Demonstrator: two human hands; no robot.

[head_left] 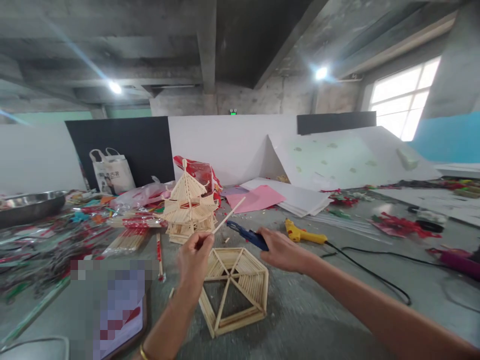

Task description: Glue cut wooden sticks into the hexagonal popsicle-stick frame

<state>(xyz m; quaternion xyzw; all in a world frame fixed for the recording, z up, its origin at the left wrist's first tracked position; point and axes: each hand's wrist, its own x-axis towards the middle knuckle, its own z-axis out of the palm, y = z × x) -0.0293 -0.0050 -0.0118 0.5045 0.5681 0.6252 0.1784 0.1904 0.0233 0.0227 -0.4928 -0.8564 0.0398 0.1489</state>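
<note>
Above a wooden frame point(229, 276) on the gray table point(318, 310), the left hand point(195, 255) pinches a thin stick point(229, 215). The right hand point(279, 250) grips blue pliers point(247, 236) by it, maybe touching. Behind stands a stick tower point(188, 205).

A pink sheet point(262, 198) lies on the grey bench point(311, 315), touching white sheets point(313, 201). Just left of the pink sheet sits a red plastic bag point(204, 172); well to its left, a white tote bag point(114, 175), and farther left, a metal bowl point(39, 206). Right of the pink sheet lie red scraps point(399, 225). Beyond it, to the right, a white board point(345, 162) slopes; above it glows a green sign point(233, 113).
</note>
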